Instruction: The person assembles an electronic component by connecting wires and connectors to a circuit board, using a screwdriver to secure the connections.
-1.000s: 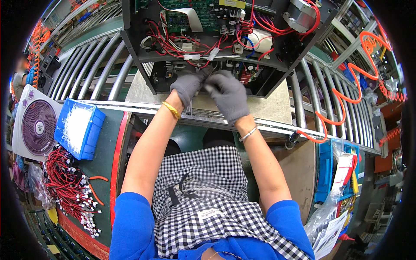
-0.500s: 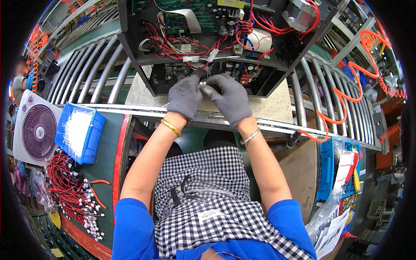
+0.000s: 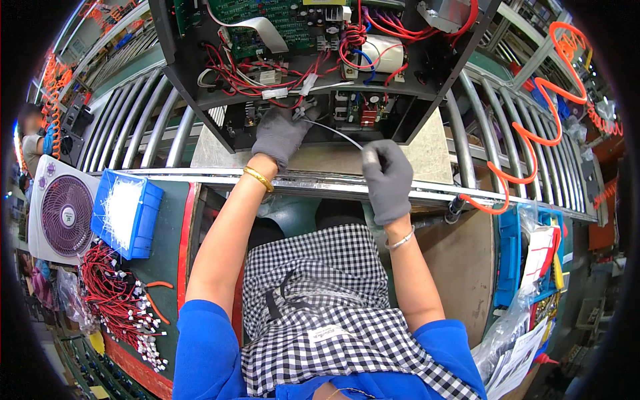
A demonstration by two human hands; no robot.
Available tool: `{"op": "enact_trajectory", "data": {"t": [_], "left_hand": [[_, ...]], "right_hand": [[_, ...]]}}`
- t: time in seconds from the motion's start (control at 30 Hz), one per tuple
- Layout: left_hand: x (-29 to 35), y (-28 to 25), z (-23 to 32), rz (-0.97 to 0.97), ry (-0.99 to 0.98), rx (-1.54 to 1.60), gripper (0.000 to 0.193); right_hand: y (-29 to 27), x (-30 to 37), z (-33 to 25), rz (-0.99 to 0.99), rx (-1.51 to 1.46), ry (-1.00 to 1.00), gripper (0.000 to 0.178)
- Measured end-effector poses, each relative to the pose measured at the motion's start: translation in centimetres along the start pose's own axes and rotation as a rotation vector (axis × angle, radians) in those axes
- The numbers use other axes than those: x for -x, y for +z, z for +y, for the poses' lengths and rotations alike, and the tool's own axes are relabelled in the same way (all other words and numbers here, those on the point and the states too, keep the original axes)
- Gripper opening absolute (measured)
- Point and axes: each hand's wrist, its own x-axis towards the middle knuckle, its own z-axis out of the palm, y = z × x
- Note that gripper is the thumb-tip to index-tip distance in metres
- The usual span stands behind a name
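A thin white cable tie (image 3: 339, 132) stretches between my two gloved hands in front of the open black equipment chassis (image 3: 427, 93). My right hand (image 3: 388, 180) is closed in a pinch on the tie's free end, outside the chassis. My left hand (image 3: 280, 137) reaches into the lower bay, its fingers closed around the tie's other end. What the tie loops around there is mostly hidden by the left glove. Above, red and white wires (image 3: 247, 80) with white connectors run across the shelf. A small circuit board with a red part (image 3: 368, 117) sits right of my left hand.
The chassis stands on a board (image 3: 427, 157) over the roller conveyor (image 3: 143, 120). At left are a blue bin of cable ties (image 3: 152, 220), a fan (image 3: 67, 207) and bundled red wires (image 3: 117, 293). An orange coiled hose (image 3: 527, 133) and blue tray (image 3: 510, 257) are at right.
My right hand has moved away from the left, toward me and to the right, drawing the cable tie out. My left hand stays in the lower bay. The view has shifted slightly.
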Motion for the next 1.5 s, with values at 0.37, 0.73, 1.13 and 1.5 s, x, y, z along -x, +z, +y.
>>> {"op": "enact_trajectory", "data": {"t": [0.37, 0.73, 1.13, 1.5], "left_hand": [[-1.7, 2.3, -0.6, 0.128, 0.331, -0.457, 0.061], [-2.0, 1.2, 0.3, 0.033, 0.031, -0.143, 0.070], [-1.6, -0.2, 1.7, -0.008, 0.122, -0.290, 0.059], [-1.5, -1.3, 0.6, -0.263, 0.235, -0.442, 0.053]], "right_hand": [[0.5, 1.9, -0.1, 0.239, 0.261, -0.371, 0.013], [1.5, 1.5, -0.5, 0.267, 0.315, -0.393, 0.016], [2.8, 0.2, 0.3, 0.251, 0.111, -0.253, 0.016], [3.0, -1.7, 1.1, 0.229, 0.151, -0.263, 0.013]]}}
